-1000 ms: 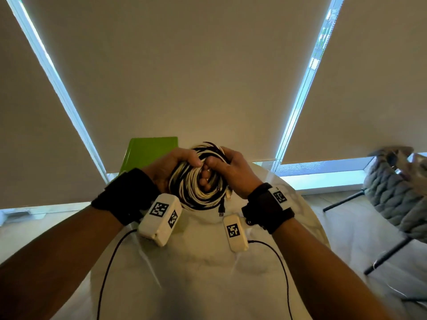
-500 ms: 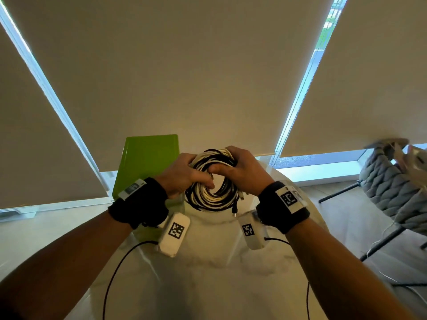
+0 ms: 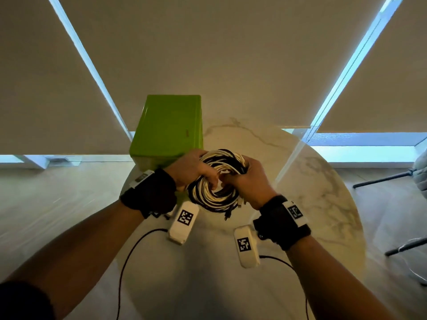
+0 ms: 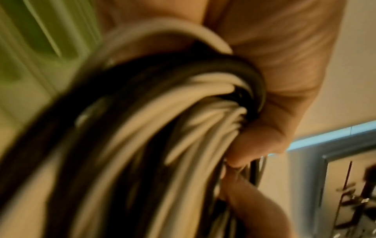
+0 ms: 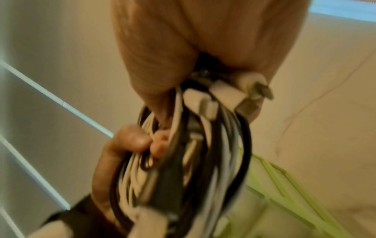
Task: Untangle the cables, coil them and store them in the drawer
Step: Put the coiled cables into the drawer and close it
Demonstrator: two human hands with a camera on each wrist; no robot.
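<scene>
A: Head view first. In the middle of the frame both hands are wrapped round one coil of cables, black and white strands wound together and held above the marble table. The left hand grips the coil's left side and the right hand its right, thumbs meeting in the hole.

B: And the green box sits just behind the left hand, upper centre. If that's the drawer unit, I can't see any drawer open from here.

A: Left wrist view — blurred, but the left hand's fingers are curled tight round the thick bundle, lower centre, with the green box at upper left.

B: Right wrist view: right hand clenched on the coil's top, and several loose plugs poke out just below the grip at centre right.

A: That's my worry. Those free ends — one dangles at the coil's lower edge in the head view too — could snag on a drawer edge.

B: And one hand probably has to let go to open a drawer. With nothing visibly tying the loops, they could spring apart and tangle again.
</scene>
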